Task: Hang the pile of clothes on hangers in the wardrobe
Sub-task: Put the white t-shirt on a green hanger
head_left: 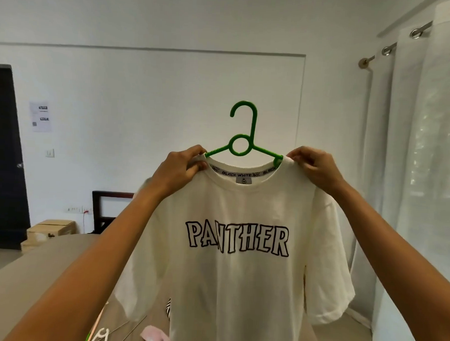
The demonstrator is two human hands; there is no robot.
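A white T-shirt with "PANTHER" printed across the chest hangs in front of me on a green plastic hanger, whose hook stands above the collar. My left hand pinches the shirt's left shoulder beside the collar, over the hanger's arm. My right hand pinches the right shoulder the same way. Both arms are raised and the shirt hangs free above the table. No wardrobe is in view.
A brown table lies below, with a pink cloth, a striped item and a white hanger on it. White curtains hang at the right. A dark door, cardboard boxes and a dark chair stand at the left.
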